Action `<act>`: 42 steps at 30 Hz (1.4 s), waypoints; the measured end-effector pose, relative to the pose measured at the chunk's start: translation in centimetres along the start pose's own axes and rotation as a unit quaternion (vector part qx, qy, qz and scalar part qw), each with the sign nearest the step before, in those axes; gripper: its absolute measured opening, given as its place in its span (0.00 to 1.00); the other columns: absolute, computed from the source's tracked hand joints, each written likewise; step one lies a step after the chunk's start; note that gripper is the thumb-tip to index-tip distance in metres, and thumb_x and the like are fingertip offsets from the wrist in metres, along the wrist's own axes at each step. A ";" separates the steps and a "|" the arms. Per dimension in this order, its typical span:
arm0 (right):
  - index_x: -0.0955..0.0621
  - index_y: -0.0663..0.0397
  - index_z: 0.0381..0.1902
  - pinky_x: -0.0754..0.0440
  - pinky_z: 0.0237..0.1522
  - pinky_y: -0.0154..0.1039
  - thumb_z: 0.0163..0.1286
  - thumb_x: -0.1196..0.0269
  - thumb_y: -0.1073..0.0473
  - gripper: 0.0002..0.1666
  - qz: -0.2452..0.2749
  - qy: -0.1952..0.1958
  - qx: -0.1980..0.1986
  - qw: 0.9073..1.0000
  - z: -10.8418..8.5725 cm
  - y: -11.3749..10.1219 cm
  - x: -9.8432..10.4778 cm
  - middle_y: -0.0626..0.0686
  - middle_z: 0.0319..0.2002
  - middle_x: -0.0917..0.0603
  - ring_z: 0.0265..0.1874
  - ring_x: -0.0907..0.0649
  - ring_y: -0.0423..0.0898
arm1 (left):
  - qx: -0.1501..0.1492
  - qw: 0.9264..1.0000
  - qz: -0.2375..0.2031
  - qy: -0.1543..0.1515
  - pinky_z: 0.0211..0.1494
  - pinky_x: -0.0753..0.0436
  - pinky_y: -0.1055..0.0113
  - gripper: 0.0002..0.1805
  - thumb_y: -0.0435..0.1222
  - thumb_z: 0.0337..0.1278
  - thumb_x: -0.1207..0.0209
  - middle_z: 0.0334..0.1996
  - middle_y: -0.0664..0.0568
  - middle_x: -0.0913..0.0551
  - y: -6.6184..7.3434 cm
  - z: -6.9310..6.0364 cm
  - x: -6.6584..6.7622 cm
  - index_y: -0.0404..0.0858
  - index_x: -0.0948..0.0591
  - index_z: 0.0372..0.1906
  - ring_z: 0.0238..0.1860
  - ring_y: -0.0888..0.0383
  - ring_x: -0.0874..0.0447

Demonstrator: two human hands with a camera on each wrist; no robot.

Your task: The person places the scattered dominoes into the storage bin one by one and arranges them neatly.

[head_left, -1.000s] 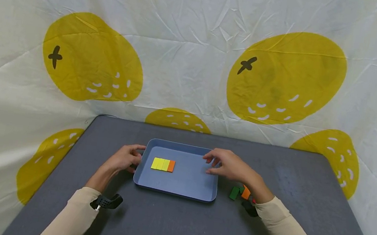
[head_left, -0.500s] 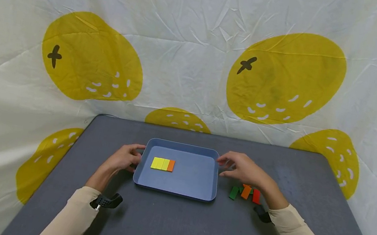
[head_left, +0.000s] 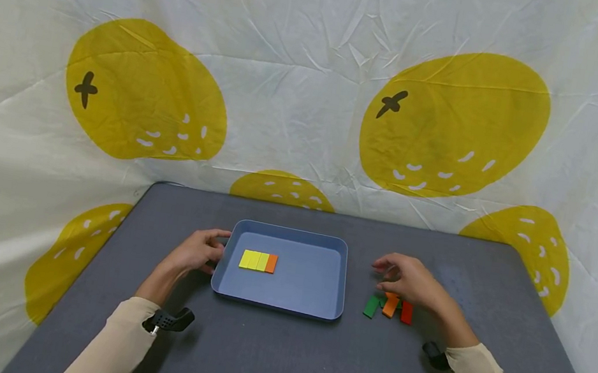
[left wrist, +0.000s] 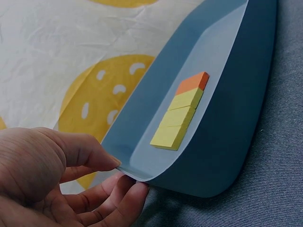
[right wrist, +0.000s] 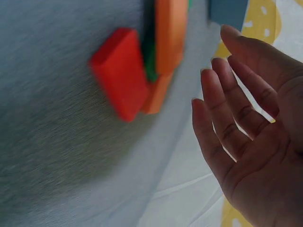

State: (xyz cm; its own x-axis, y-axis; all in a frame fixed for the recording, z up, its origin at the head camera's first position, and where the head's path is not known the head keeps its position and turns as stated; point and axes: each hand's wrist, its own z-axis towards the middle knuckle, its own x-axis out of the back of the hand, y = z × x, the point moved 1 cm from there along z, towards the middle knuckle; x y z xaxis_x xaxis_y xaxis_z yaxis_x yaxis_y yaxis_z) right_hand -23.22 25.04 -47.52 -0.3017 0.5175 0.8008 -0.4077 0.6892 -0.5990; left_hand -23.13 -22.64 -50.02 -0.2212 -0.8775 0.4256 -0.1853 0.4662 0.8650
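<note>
A person's left hand steadies a shallow, rectangular blue-grey tray at the centre of the head view, thumb and bent fingers closed on its left rim, as the right hand hovers right of centre above a charcoal-grey table. In the tray, left of its middle, three flat, rectangular bright-yellow blocks lie side by side, with a matching flat orange block at the right end, four pieces in one straight row. That much appears done, the row neat and level, with the tray's floor bare to the right of it. Outside, to the right of the tray in the head view, a loose heap looks to be what is left: a flat dark-green block at its left, a loose orange block leaning in the middle and a flat red block at its right, with more green and orange showing behind. The overlap hides an exact count, but the heap seems no smaller than the row, suggesting work around midway at most. The right hand holds nothing, its fingers loosely bent and well parted from the thumb, near the heap but apart from it
</note>
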 end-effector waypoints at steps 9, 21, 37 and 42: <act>0.16 0.61 0.53 0.16 0.43 0.54 0.58 0.23 0.55 0.27 -0.063 0.030 -0.067 0.995 -0.9 2.0 -0.1 0.58 0.48 0.13 0.44 0.14 0.55 | -0.002 1.000 0.005 0.003 0.35 0.13 0.56 0.31 0.28 0.66 0.44 0.47 0.36 0.21 -0.1 0.0 0.0 0.37 0.31 0.74 0.40 0.48 0.18; 0.16 0.63 0.52 0.18 0.42 0.54 0.56 0.22 0.51 0.30 -0.097 0.030 -0.066 0.993 -0.9 1.6 -0.2 0.59 0.45 0.17 0.43 0.17 0.55 | 0.003 1.000 0.002 0.003 0.35 0.13 0.56 0.32 0.28 0.66 0.44 0.47 0.36 0.21 0.1 0.0 0.1 0.37 0.31 0.74 0.41 0.48 0.18; 0.17 0.66 0.54 0.19 0.49 0.56 0.60 0.25 0.59 0.26 -0.062 0.024 0.017 0.998 -0.6 3.1 0.1 0.59 0.47 0.19 0.48 0.18 0.59 | 0.011 1.000 0.000 0.004 0.35 0.13 0.57 0.31 0.27 0.66 0.44 0.47 0.37 0.21 0.3 -0.1 0.1 0.37 0.31 0.74 0.41 0.48 0.17; 0.16 0.64 0.55 0.19 0.51 0.55 0.60 0.24 0.58 0.27 -0.053 0.011 0.010 0.999 -0.4 3.9 0.4 0.57 0.48 0.19 0.49 0.18 0.57 | 0.007 1.000 0.001 0.004 0.34 0.13 0.57 0.31 0.27 0.66 0.44 0.46 0.37 0.20 0.2 0.0 0.2 0.37 0.31 0.74 0.40 0.48 0.16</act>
State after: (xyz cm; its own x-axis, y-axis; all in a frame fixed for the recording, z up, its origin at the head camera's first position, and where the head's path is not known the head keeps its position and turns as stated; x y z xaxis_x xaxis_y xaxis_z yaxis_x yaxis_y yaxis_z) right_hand -24.55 28.14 -49.54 -0.2367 0.4543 0.8588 -0.4527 0.7305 -0.5113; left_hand -23.25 -22.70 -49.81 -0.2131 -0.8777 0.4292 -0.1983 0.4690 0.8606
